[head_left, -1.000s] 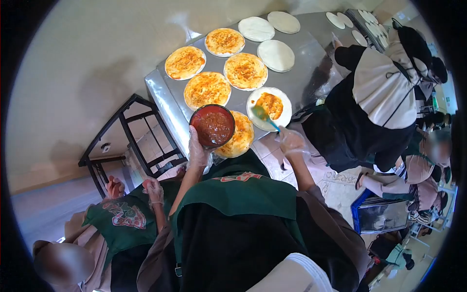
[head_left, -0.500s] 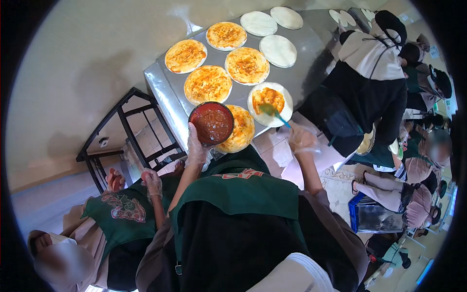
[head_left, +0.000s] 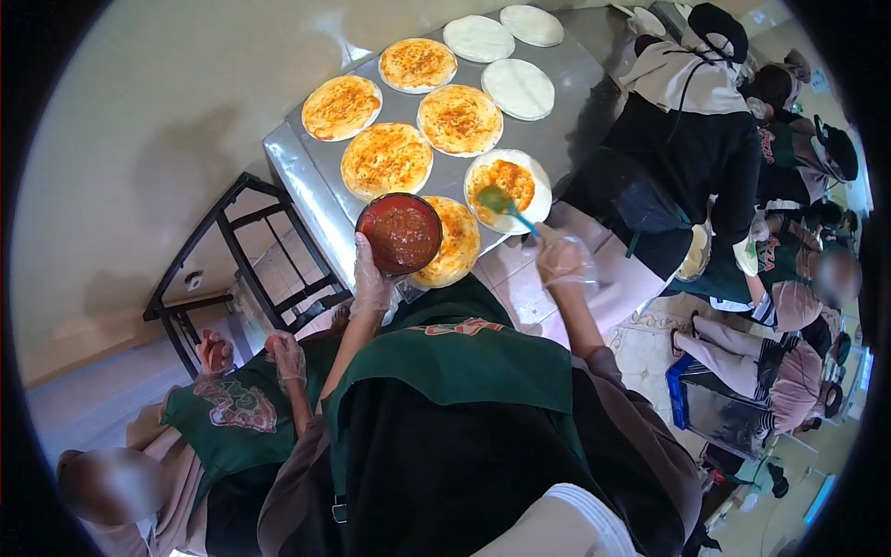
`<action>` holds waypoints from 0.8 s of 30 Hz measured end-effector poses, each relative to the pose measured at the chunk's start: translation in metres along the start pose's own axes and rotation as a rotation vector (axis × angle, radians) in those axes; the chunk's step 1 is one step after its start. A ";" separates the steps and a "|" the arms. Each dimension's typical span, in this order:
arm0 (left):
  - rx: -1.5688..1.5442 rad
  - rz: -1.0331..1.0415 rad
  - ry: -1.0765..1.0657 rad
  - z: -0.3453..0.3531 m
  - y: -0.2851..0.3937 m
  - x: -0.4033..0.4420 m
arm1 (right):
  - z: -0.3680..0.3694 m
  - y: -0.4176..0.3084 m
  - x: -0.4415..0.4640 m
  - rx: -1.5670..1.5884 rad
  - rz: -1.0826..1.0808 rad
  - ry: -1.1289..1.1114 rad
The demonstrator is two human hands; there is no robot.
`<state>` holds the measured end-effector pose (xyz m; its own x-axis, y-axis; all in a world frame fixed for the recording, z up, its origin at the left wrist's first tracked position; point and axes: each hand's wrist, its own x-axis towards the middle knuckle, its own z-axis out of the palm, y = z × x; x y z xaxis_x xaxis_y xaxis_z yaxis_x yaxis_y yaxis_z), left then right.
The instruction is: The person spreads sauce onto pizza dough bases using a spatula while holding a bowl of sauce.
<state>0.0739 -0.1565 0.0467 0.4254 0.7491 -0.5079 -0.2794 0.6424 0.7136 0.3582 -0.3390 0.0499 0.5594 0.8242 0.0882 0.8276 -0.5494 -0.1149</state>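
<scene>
A dark bowl [head_left: 432, 216] with a red inside is held up in my gloved left hand [head_left: 370, 284], tilted toward me. Chunky red sauce [head_left: 399, 239] fills much of it. My gloved right hand [head_left: 564, 261] is closed round the teal handle of a spoon [head_left: 497, 199]. Its rounded head is over a round of dough [head_left: 539, 181] whose middle carries orange-red sauce, with a pale rim around it; whether the head touches is unclear. Partly behind the bowl lies a sauced round [head_left: 459, 243] at the table's near edge.
More sauced rounds [head_left: 387, 161] and several plain white rounds [head_left: 518, 90] lie on the metal table [head_left: 311, 162]. At left is a black metal frame [head_left: 243, 223] and a gloved person [head_left: 223, 399]. Another person [head_left: 673, 139] stands close on the right, with more people beyond.
My right hand and the spoon have shifted slightly left and down, across the partly sauced dough. The whole view has moved a little; my left hand still holds the bowl.
</scene>
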 end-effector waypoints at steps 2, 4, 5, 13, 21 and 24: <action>-0.017 0.025 -0.023 0.006 0.006 -0.007 | 0.031 0.012 -0.021 -0.037 0.082 -0.065; -0.025 0.044 -0.036 0.006 0.010 -0.007 | 0.037 0.040 -0.049 -0.057 0.115 -0.065; -0.029 0.047 -0.036 0.005 0.009 -0.006 | 0.019 0.046 -0.051 -0.051 0.169 -0.116; -0.009 0.002 -0.025 0.006 0.012 -0.017 | -0.008 0.002 0.020 0.060 0.286 -0.105; -0.010 0.029 -0.035 0.012 0.015 -0.024 | 0.002 0.033 -0.066 0.238 0.279 -0.031; 0.010 0.003 -0.025 0.018 0.018 -0.026 | 0.027 0.012 -0.066 0.126 0.251 -0.081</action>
<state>0.0737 -0.1671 0.0816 0.4461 0.7467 -0.4934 -0.2720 0.6383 0.7201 0.3304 -0.3964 0.0155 0.7359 0.6761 -0.0372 0.6490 -0.7200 -0.2459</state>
